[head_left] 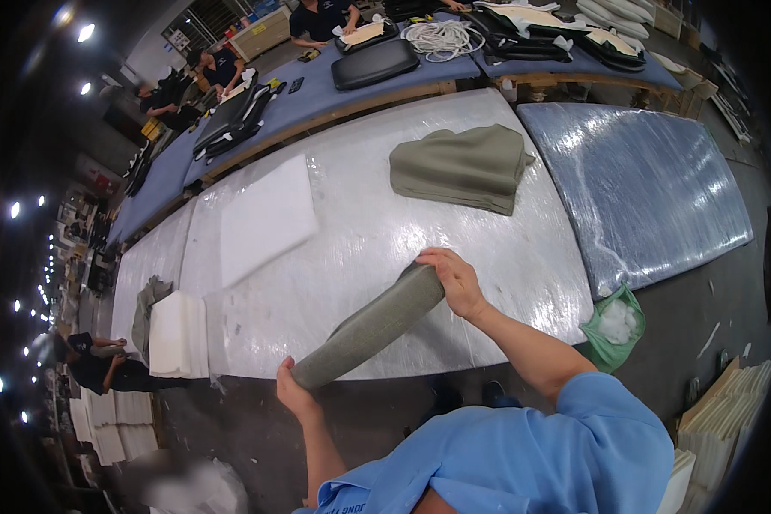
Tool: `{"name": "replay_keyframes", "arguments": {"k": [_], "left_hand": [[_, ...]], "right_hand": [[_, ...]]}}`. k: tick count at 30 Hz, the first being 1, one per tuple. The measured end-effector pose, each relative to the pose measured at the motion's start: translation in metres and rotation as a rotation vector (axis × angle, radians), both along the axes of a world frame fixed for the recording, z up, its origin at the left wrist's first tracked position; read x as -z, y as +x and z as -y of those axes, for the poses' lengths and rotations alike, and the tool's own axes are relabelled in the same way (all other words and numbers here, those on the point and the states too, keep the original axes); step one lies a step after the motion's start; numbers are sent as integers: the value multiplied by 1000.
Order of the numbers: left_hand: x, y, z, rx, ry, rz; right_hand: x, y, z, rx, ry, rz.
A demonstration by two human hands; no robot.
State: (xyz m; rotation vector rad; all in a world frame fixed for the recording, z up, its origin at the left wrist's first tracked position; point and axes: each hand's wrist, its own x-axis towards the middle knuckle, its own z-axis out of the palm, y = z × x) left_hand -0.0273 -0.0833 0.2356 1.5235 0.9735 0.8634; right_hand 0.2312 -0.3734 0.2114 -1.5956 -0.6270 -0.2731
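An olive-green fabric-covered cushion [375, 329], seen nearly edge-on, slants above the near edge of the plastic-wrapped table [360, 240]. My left hand [296, 394] grips its lower left end, and my right hand [456, 284] is closed round its upper right end. What fills the cushion is hidden. Beyond it, folded olive-green fabric [461, 167] lies on the table. A flat white sheet of padding [268, 219] rests to the left of that fabric.
At the table's left end stands a stack of white foam pads [178, 334], with green cloth [150, 308] beside it. A green bag of white stuffing [615, 325] sits at the right corner, near a wrapped blue table [638, 193]. Co-workers handle black cushions [375, 64] along the far bench.
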Motion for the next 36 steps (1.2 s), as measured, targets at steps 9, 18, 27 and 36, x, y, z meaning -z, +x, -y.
{"name": "replay_keyframes", "arguments": {"k": [9,18,27,36], "left_hand": [[3,47,-49,97,-68,112],[3,75,-73,86,-223,211],[-44,88,-89,359,547,-483],[-90,260,111,1152,1174,-622]], "right_hand": [[8,47,-45,-75,304,-487],[32,77,-67,-45,369,-629],[109,95,-80,69,288,-839],[108,83,-66,54,373,-939]]}}
